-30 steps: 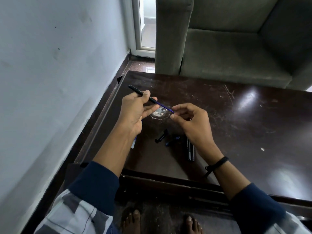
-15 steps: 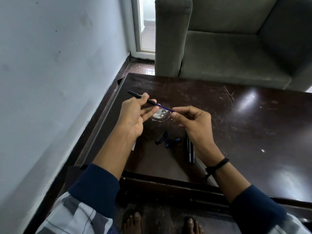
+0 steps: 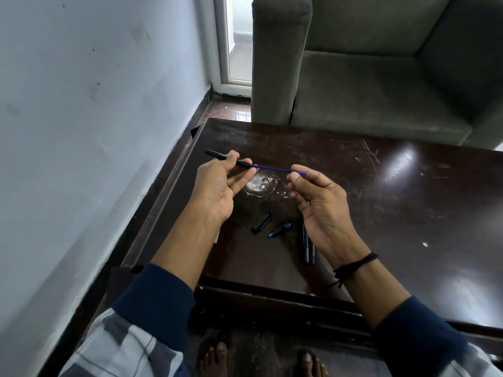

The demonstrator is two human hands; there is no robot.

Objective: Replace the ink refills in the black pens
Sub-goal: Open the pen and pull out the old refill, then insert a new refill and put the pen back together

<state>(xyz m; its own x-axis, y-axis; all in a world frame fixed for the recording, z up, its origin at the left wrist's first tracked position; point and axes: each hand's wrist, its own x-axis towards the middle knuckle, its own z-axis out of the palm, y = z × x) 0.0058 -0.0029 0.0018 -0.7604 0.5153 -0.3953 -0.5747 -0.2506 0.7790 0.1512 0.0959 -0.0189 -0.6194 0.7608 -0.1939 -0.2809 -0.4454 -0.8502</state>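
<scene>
Black pen barrel (image 3: 216, 155) is up in the air over the dark table (image 3: 408, 202), near its left side. The left hand (image 3: 217, 186) holds it, with the thumb on top and the fingers curled under it. A thin blue refill (image 3: 272, 168) sticks out of the barrel's open end and runs to the right. The right hand (image 3: 321, 208) pinches the far end of the refill between thumb and first finger, and the little tip pokes out past them. Its other fingers are bent loosely and hold nothing. The two hands are apart, joined only by the refill.

On the table below, between the hands, lies a small black pen part (image 3: 261, 227). Just beside it is a small blue part (image 3: 279, 230). To the right, partly behind the right hand, lie what look like two more black pens (image 3: 307, 250) side by side. It is hard to be sure, since the hand hides their top ends. A round pale mark (image 3: 258, 184) is on the table under the refill. A black band (image 3: 353, 268) is round the right wrist. A grey armchair (image 3: 381, 91) stands behind the table.
</scene>
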